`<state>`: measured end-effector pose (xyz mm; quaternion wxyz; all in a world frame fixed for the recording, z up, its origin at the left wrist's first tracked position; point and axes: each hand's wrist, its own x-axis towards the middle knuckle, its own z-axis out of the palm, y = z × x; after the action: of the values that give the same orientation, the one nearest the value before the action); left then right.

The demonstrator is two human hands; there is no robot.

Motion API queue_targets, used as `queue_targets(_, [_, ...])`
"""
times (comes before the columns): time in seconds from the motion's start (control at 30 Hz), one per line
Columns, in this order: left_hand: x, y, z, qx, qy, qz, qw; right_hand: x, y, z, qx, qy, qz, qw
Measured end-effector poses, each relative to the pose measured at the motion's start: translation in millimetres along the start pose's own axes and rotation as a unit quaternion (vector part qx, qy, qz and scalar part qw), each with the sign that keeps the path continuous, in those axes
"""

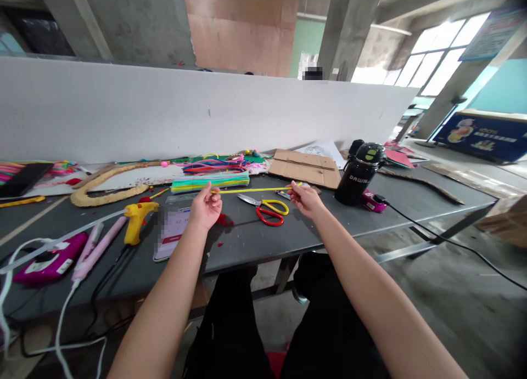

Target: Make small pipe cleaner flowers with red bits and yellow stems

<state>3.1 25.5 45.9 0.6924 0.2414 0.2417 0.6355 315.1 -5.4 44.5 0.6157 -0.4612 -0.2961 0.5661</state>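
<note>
A yellow pipe cleaner (255, 191) is stretched nearly level above the dark grey table. My left hand (207, 206) pinches one end of it, and my right hand (304, 199) pinches the other. Below and between the hands lies a pair of scissors (267, 210) with one red and one yellow handle, blades pointing up and left. Behind my left hand rests a bundle of green, yellow and white pipe cleaners (212, 182). Small red fuzzy scraps (223, 220) are beside my left hand. A phone (173, 233) lies partly behind my left forearm.
To the left are a yellow glue gun (135, 220), a pink curling-iron-like tool (99, 251) and a purple power strip (53, 262) with cords. A black bottle (358, 173) and cardboard (304, 168) stand at right. A white partition (197, 116) runs behind the table.
</note>
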Motion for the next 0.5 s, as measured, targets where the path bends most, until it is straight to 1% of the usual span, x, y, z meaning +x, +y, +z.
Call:
queue_targets(0.07, [-1.9,3.2,-1.0,-0.047,-0.013,-0.005,0.999,0.7,2.0,2.3,0.002,-0.007,0.01,1.0])
queue_targets(0.13, [-1.1,4.3,-3.0,-0.062,-0.016,0.006,0.998,1.1,2.5,4.0,0.006,-0.013,0.02,1.0])
queue_targets(0.23, [4.3,3.1,-6.1,-0.065,0.029,0.025,0.997,1.2,1.2,4.8,0.014,-0.017,0.029,0.999])
queue_targets(0.33, [9.9,1.3,-7.7,-0.061,0.069,0.048,0.995,0.8,0.3,4.0,0.018,-0.007,0.022,1.0])
queue_targets(0.5, [12.0,1.0,-8.2,-0.066,0.079,0.059,0.993,0.2,0.7,3.2,0.028,0.04,-0.008,0.999])
